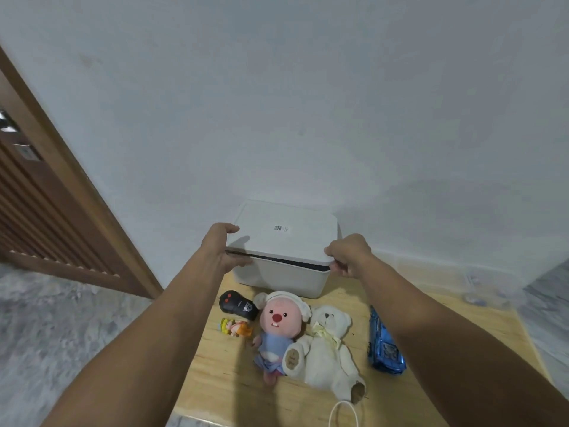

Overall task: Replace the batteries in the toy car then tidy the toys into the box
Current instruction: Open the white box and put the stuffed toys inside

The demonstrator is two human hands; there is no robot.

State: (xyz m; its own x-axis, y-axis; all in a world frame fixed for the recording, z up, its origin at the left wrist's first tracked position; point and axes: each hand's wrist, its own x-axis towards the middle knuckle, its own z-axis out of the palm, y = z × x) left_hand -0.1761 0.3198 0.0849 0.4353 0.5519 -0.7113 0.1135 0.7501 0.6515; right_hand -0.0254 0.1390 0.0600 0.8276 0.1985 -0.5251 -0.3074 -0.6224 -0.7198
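Both hands, left hand [220, 248] and right hand [349, 255], had fingers curled round the smooth rounded white plastic lid [284, 234] of the white plastic box [277, 277] mid-frame; the glossy blue toy car [385, 343] lay lower right on the wooden counter [228, 374].

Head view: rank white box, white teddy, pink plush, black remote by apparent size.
1. white box
2. white teddy; nearer the camera, so true size is unsure
3. pink plush, close to the teddy
4. black remote

Box [277, 277] at table [215, 383] back by wall, toys in front – remote [237, 305] left, car [385, 346] right
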